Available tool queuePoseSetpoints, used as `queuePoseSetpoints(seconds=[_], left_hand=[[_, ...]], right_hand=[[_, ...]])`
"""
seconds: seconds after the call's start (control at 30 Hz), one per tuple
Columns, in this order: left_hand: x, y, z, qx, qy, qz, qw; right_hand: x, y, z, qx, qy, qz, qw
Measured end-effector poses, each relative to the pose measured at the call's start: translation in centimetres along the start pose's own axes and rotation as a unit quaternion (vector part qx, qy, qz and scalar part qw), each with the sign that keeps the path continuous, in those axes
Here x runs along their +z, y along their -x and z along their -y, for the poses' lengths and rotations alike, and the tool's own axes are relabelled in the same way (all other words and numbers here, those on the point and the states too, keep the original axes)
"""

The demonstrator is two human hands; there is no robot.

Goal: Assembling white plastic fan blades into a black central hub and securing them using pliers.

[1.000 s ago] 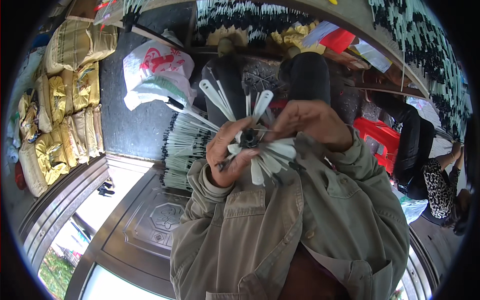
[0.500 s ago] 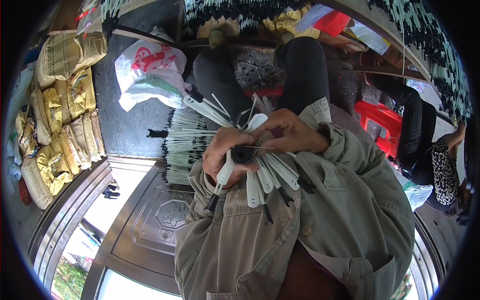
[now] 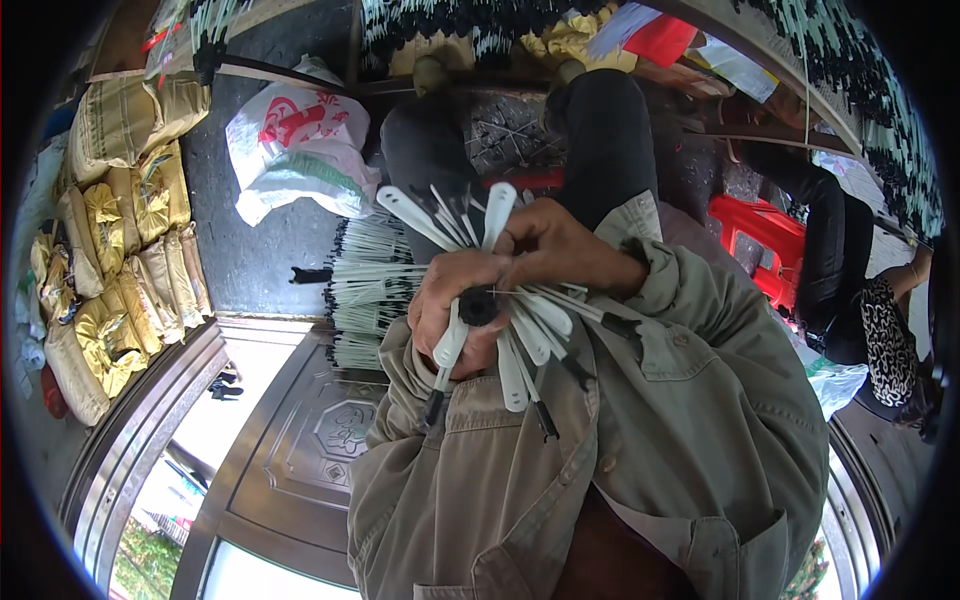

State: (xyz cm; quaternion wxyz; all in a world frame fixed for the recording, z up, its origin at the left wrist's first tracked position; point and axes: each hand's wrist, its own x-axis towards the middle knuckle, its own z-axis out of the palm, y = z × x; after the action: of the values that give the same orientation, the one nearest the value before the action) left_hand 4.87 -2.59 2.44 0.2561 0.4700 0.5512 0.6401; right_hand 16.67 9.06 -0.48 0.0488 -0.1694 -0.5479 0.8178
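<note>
Before my chest, my left hand [image 3: 432, 290] is closed round a black round hub [image 3: 479, 306] with a hole in its middle. White ribs [image 3: 511, 372] with flat rounded ends and black tips fan out from it, like a small umbrella frame. Close against the hub's far right side, the fingers of my right hand [image 3: 570, 245] are pinched together. A thin wire [image 3: 515, 292] runs from the hub towards that hand; its far end is hidden. One white flat piece [image 3: 500, 215] stands up beside my right fingertips. What those fingers pinch is hard to make out.
Left of my knees lies a stack of white ribs with black ends [image 3: 370, 285]. A white plastic bag [image 3: 300, 150] sits beyond it. Yellow and tan sacks [image 3: 115, 265] line the left wall. At right are a red stool [image 3: 760, 240] and another person's legs [image 3: 835, 250].
My right hand has drawn up and its fingers have closed in nearer the hub. The white flat piece beside them has swung upright, and the ribs on the right have shifted.
</note>
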Motion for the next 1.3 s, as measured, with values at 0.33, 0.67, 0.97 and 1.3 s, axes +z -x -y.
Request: queuePoseSetpoints(seconds=[0.33, 0.67, 0.97, 1.3], left_hand=[[-0.4, -0.4, 0.5, -0.051, -0.115, -0.003, 0.992], [0.1, -1.3, -0.4, -0.104, -0.077, 0.011, 0.992], [-1.8, -0.1, -0.6, -0.029, -0.097, 0.013, 0.995], [-2.6, -1.7, 0.3, 0.003, 0.009, 0.118, 0.993]], right_hand=[[-1.9, -2.0, 2.3, 0.016, 0.052, 0.026, 0.998], [-15.8, -7.7, 15.6, -0.155, 0.753, -0.372, 0.521], [-14.0, -3.6, 16.5, -0.141, 0.579, -0.348, 0.724], [-3.2, 4.3, 11.4, -0.193, 0.712, 0.022, 0.675]])
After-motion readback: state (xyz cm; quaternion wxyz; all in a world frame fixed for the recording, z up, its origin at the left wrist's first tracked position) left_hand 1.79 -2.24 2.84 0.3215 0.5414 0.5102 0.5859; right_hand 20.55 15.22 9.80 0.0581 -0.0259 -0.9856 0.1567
